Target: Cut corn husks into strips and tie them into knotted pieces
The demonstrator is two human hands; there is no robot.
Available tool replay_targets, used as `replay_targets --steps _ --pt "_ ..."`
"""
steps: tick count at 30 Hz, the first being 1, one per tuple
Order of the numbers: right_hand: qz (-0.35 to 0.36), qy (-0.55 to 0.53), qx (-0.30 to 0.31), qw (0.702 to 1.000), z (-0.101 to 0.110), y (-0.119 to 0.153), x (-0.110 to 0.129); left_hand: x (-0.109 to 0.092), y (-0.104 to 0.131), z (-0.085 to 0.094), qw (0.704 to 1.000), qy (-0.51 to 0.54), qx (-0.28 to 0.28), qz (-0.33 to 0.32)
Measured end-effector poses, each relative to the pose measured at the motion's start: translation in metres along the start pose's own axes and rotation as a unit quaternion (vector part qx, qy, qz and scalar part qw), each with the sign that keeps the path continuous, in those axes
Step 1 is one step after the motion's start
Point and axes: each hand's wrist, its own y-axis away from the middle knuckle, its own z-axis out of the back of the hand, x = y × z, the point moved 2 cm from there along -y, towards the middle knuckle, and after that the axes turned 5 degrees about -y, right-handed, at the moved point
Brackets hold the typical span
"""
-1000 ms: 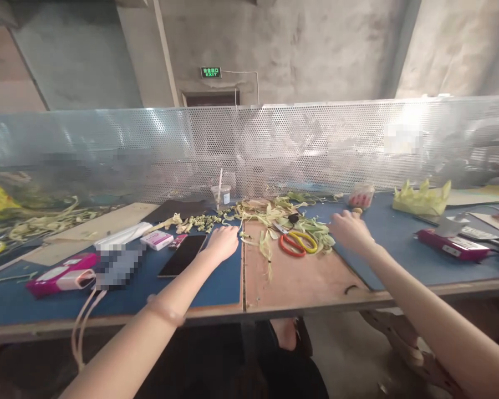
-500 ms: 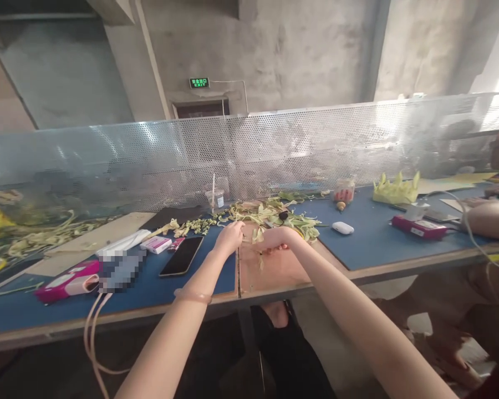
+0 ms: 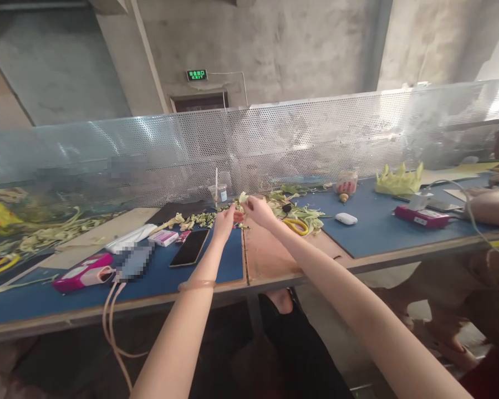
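Note:
My left hand (image 3: 225,223) is curled above the table near its back, by the pile of green buds (image 3: 203,221). Whatever it may hold is hidden by its fingers. Close beside it on the right, my right hand (image 3: 259,211) pinches a pale green leaf (image 3: 243,198). Behind and to the right of my hands spreads a heap of pale leaves (image 3: 314,216). Scissors with yellow handles (image 3: 296,226) lie at the front of this heap. Beneath my right forearm is a brown board (image 3: 270,257).
On the left lie a black phone (image 3: 190,247), a small white and pink box (image 3: 163,238) and a magenta box (image 3: 83,272). A plastic cup (image 3: 220,194) stands behind. At right are a white case (image 3: 346,219), a jar (image 3: 347,183) and another person's hand (image 3: 488,202).
My right hand has lifted off the board and moved left and back, closer to my left hand. The yellow scissor handles now show. The view has shifted slightly.

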Motion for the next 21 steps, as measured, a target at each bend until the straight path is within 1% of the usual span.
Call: replay_targets --steps 1,3,5,6,9,15,17,21 --pt "0.014 0.028 0.019 0.999 -0.012 0.004 0.002 0.001 -0.001 -0.001 1.000 0.005 0.023 -0.008" --pt "0.079 0.073 0.080 0.991 -0.034 0.014 0.008 0.004 -0.002 -0.004 0.998 0.018 0.060 -0.032" --pt "0.117 0.107 0.115 0.981 -0.047 0.022 0.011 0.008 -0.004 -0.006 0.994 0.053 0.083 -0.039" --pt "0.127 0.118 0.120 0.977 -0.050 0.025 0.012 0.010 -0.004 -0.006 0.992 0.074 0.092 -0.033" --pt "0.128 0.125 0.107 0.978 -0.051 0.027 0.013 0.014 -0.004 -0.003 0.987 0.120 0.111 -0.010" --pt "0.068 0.083 0.068 0.992 -0.052 0.024 0.004 0.019 -0.001 0.000 0.962 0.192 0.194 0.017" --pt "0.064 0.074 0.067 0.993 -0.052 0.026 0.002 0.020 -0.002 0.000 0.958 0.213 0.192 0.032" --pt "0.061 0.028 0.073 0.995 -0.049 0.029 0.002 0.021 -0.007 0.002 0.956 0.247 0.142 0.062"
